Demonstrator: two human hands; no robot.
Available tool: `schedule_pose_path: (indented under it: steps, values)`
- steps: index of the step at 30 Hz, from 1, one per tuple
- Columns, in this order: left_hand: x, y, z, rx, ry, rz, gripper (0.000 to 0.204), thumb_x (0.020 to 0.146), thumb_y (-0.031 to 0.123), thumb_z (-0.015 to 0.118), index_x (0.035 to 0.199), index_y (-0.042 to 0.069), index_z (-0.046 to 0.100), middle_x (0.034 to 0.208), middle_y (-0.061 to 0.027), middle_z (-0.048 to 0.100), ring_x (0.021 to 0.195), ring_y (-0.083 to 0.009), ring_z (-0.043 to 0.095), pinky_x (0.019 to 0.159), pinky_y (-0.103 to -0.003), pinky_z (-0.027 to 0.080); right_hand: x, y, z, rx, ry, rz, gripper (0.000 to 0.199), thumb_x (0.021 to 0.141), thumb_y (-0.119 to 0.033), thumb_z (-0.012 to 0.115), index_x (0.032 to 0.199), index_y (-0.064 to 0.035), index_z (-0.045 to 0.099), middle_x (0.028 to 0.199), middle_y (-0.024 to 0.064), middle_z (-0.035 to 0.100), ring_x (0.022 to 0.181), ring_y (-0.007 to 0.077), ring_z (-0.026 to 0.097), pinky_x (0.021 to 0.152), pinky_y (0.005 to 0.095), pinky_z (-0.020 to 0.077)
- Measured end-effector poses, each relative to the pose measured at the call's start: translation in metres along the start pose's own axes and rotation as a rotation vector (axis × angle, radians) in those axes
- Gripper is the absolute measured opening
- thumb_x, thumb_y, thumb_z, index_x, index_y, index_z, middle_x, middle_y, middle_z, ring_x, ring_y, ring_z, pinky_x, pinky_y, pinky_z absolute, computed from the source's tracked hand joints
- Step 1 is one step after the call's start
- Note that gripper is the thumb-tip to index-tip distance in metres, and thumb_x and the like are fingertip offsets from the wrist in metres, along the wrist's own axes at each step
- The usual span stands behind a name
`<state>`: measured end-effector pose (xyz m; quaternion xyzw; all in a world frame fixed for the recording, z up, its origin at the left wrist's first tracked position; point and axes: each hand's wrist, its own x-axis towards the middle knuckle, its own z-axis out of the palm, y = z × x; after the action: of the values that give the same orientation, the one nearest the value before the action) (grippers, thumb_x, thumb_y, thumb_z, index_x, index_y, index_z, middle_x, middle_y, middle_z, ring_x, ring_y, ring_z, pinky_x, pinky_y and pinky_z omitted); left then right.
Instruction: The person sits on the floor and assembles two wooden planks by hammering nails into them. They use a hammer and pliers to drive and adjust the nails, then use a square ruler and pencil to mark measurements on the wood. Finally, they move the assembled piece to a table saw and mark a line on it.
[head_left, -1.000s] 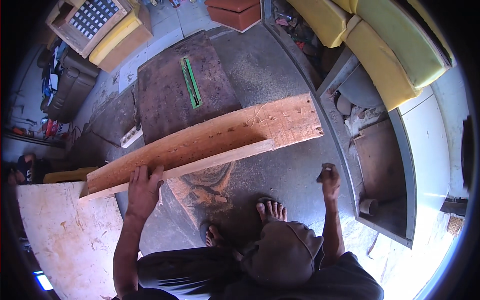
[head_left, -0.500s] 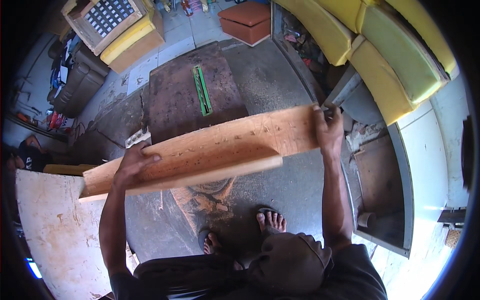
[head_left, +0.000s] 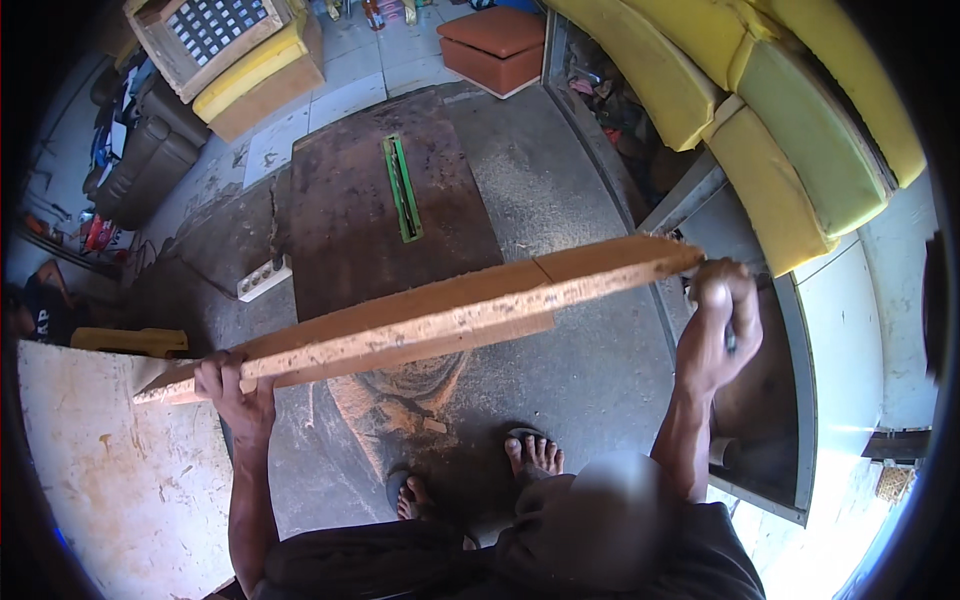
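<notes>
A long wooden board (head_left: pixel 430 318) slants across in front of me, its narrow edge turned up and its right end raised. My left hand (head_left: pixel 238 398) grips it near the left end, fingers curled over the edge. Just past the right end is my right hand (head_left: pixel 722 318), fingers curled closed and slightly blurred. Something slim and dark shows in that fist, too small to name. Whether this hand still touches the board I cannot tell. Beyond the board stands a brown worktable (head_left: pixel 335 200) with a green-framed slot (head_left: pixel 403 190).
Sawdust (head_left: pixel 400 400) lies on the floor by my feet. A pale panel (head_left: pixel 120 470) stands at left, and a power strip (head_left: pixel 264 278) lies beside the worktable. Yellow foam cushions (head_left: pixel 800 140) line the right, and a reddish-brown stool (head_left: pixel 492 50) stands at the back.
The board has rolled from showing its broad face to showing its narrow edge. My right hand has moved right and down, off its earlier hold near the board's end.
</notes>
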<state>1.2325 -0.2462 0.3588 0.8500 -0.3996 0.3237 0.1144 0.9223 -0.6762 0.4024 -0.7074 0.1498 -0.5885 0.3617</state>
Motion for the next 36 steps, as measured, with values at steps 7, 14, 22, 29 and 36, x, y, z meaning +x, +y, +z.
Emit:
schedule_pose_path:
  steps: [7, 14, 22, 29, 36]
  values:
    - [-0.002, 0.020, -0.004, 0.055, 0.047, 0.091, 0.041, 0.079, 0.029, 0.081, 0.111, 0.011, 0.062, 0.115, -0.0093, 0.054, 0.110, -0.0313, 0.051, 0.100, -0.049, 0.031, -0.005, 0.002, 0.036, 0.298, -0.371, 0.062, 0.025, 0.090, -0.003, 0.078, 0.098, -0.0045, 0.055, 0.079, 0.0065, 0.067, 0.069, 0.0077, 0.063, 0.059, 0.0230, 0.0448]
    - [-0.015, 0.018, -0.001, 0.051, -0.028, 0.082, 0.040, 0.083, 0.036, 0.079, 0.109, 0.011, 0.061, 0.114, -0.0095, 0.055, 0.114, -0.0317, 0.049, 0.099, -0.049, 0.031, -0.023, 0.014, 0.035, 0.201, -0.291, 0.163, 0.029, 0.084, -0.003, 0.084, 0.083, -0.0072, 0.055, 0.070, 0.0032, 0.065, 0.061, 0.0063, 0.061, 0.051, 0.0223, 0.0435]
    - [-0.010, 0.016, 0.000, 0.082, -0.062, 0.042, 0.045, 0.082, 0.040, 0.078, 0.111, 0.010, 0.062, 0.114, -0.0098, 0.055, 0.111, -0.0318, 0.050, 0.099, -0.049, 0.032, -0.014, 0.012, 0.028, 0.077, -0.383, 0.120, 0.037, 0.083, -0.003, 0.083, 0.067, -0.0091, 0.051, 0.060, 0.0015, 0.061, 0.054, 0.0062, 0.058, 0.046, 0.0258, 0.0410]
    - [-0.013, 0.017, 0.000, 0.052, -0.056, 0.033, 0.045, 0.079, 0.033, 0.080, 0.113, 0.011, 0.061, 0.115, -0.0097, 0.055, 0.112, -0.0317, 0.050, 0.100, -0.049, 0.031, -0.017, 0.014, 0.032, -0.020, -0.386, -0.025, 0.037, 0.081, 0.008, 0.077, 0.067, -0.0082, 0.046, 0.059, 0.0045, 0.060, 0.050, 0.0082, 0.056, 0.045, 0.0237, 0.0369]
    - [-0.025, 0.010, 0.004, 0.069, -0.021, 0.049, 0.045, 0.079, 0.031, 0.080, 0.115, 0.012, 0.061, 0.119, -0.0103, 0.054, 0.116, -0.0325, 0.049, 0.102, -0.050, 0.030, -0.021, 0.016, 0.030, -0.034, -0.412, -0.120, 0.035, 0.079, 0.012, 0.074, 0.068, -0.0066, 0.047, 0.060, 0.0089, 0.064, 0.053, 0.0147, 0.067, 0.045, 0.0258, 0.0444]
